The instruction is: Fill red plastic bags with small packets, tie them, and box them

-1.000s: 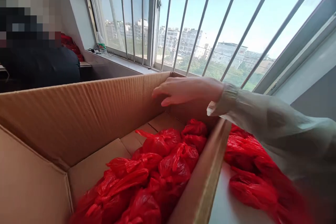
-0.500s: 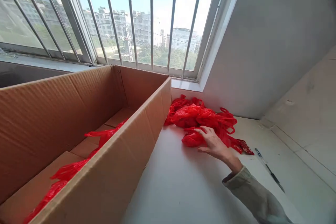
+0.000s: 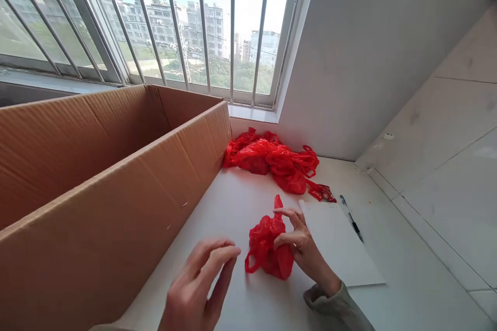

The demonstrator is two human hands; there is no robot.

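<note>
Right grip (image 3: pixel 305 243) partly hides the red bag (image 3: pixel 264 248); hold unclear.

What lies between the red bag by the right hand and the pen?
Going from the red bag to the pen, the head view shows the right hand, then part of the white sheet.
</note>
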